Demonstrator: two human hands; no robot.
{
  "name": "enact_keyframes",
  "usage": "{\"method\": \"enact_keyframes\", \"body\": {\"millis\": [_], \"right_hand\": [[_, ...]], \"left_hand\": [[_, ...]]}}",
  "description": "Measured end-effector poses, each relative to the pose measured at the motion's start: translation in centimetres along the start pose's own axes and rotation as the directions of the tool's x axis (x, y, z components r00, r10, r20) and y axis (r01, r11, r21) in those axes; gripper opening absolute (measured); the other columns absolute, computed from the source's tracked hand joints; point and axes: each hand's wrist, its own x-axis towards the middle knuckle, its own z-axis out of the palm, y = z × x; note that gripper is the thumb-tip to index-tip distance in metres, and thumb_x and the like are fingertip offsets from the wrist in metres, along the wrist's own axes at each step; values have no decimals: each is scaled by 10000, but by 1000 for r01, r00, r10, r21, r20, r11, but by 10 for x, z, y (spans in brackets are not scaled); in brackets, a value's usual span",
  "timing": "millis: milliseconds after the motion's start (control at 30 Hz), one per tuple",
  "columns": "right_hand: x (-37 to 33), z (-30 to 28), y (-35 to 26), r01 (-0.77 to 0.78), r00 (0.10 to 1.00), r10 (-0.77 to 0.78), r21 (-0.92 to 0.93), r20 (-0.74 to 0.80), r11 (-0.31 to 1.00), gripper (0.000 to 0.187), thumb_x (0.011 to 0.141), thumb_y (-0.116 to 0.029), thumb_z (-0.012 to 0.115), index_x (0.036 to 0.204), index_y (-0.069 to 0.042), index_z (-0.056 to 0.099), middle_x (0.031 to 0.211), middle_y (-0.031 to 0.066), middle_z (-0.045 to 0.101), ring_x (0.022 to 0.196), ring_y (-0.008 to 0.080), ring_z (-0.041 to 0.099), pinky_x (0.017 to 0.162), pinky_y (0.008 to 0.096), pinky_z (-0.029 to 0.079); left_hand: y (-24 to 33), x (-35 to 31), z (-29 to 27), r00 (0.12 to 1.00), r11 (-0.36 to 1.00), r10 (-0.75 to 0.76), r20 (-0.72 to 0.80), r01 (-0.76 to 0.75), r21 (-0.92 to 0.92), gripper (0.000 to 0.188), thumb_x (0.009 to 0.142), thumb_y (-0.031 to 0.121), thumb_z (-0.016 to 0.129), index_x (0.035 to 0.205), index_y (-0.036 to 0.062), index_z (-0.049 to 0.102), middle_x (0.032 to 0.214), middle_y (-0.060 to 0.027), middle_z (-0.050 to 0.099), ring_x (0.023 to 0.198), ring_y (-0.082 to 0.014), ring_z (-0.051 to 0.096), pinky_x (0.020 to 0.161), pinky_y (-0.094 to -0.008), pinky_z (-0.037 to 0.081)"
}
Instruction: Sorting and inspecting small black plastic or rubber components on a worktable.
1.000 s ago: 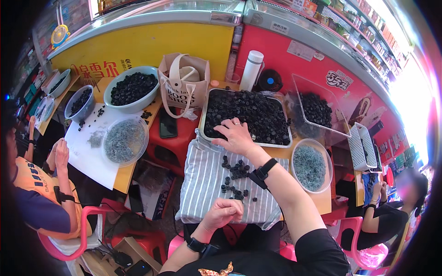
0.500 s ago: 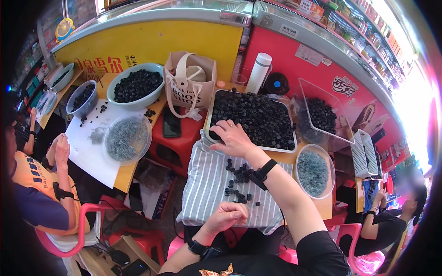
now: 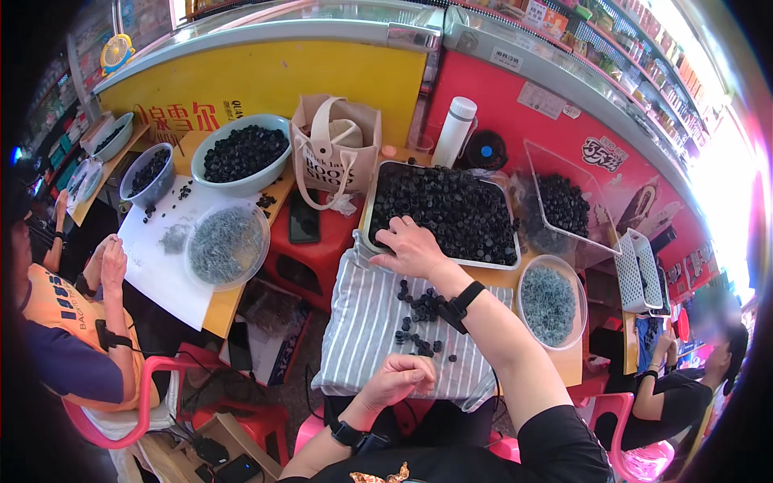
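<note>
A white tray (image 3: pixel 518 241) heaped with small black plastic caps (image 3: pixel 439 201) stands on the table ahead of me. Over its near left corner lies my right hand (image 3: pixel 412 249), fingers stretched out and apart, fingertips on the caps. Closer to me, my left hand (image 3: pixel 396 378) hovers by the front of a grey-and-white striped cloth (image 3: pixel 358 338). Its fingers are curled in, and whatever they may hold is hidden. Several loose caps (image 3: pixel 425 306) are scattered on the cloth between my hands.
A round tub of greyish-green thin pieces (image 3: pixel 549 302) and a clear bin of caps (image 3: pixel 561 205) stand right of the tray. Behind are a white bottle (image 3: pixel 456 129) and a tote bag (image 3: pixel 334 149). At left, a co-worker (image 3: pixel 88 322) sits beside a basin of caps (image 3: pixel 244 153).
My right hand has shifted slightly toward me and to the right at the tray's corner. My left hand stays curled in the same place. The whole view has moved a little.
</note>
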Motion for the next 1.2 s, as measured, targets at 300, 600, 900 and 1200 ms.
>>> {"method": "enact_keyframes", "body": {"millis": [300, 600, 900, 1200], "right_hand": [[0, 6, 5, -17, 997, 28, 144, -74, 989, 371, 859, -488, 661, 932, -125, 646, 885, 110, 626, 907, 323, 622, 720, 443, 516], [4, 10, 9, -215, 952, 260, 253, -161, 943, 360, 900, -384, 652, 750, -59, 605, 769, 141, 651, 789, 374, 633, 682, 478, 499], [-22, -18, -3, -229, 893, 352, 391, -280, 892, 345, 885, -314, 694, 692, -44, 599, 682, 178, 623, 664, 393, 618, 572, 466, 477], [-114, -2, -47, -142, 939, 253, 406, -234, 903, 274, 866, -237, 703, 720, -30, 598, 737, 153, 612, 706, 385, 610, 603, 462, 476]], "left_hand": [[2, 0, 1, 1000, 1000, -7, -20, 7, 10, 218, 932, 150, 643, 928, -62, 693, 860, -143, 613, 757, -199, 564, 674, -311, 475], [0, 1, 0, 1000, 999, -8, 11, 7, 31, 223, 947, 154, 630, 940, -61, 690, 869, -152, 619, 764, -211, 580, 684, -315, 487], [-1, 1, -1, 1000, 1000, -9, 11, 8, 29, 224, 957, 158, 619, 941, -53, 693, 888, -144, 624, 765, -204, 601, 677, -313, 513], [2, 2, 2, 997, 997, -71, -13, 71, 41, 208, 954, 163, 642, 952, -37, 699, 905, -120, 646, 771, -182, 633, 688, -299, 541]]}}
